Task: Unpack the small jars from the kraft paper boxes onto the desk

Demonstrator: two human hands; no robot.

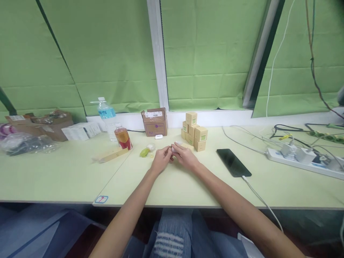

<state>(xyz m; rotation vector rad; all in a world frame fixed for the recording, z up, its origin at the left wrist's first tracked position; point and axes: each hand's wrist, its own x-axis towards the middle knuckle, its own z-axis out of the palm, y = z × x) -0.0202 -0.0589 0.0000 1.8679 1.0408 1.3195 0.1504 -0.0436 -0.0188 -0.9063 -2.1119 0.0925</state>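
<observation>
Pinching the white bit (173, 149) (too small to ID, sorry) in narrow fingertip grips, left hand (161, 160) and right hand (186, 156) meeting near the boxes (191, 131). I'd stay light and steady, low over the table (172, 188).

At eight o'clock from mid-view, a blue-outlined sign (101, 199) on the table (67, 179) bears a red mark – seemingly a 7. Too small to read: the white label (153, 114) and purple print (156, 125) on the brown carton (148, 129) toward ten, the blue label (106, 113) on the clear bottle (110, 126) just past nine – and the greenish labels (203, 137) on the small boxes (191, 131) near three
</observation>
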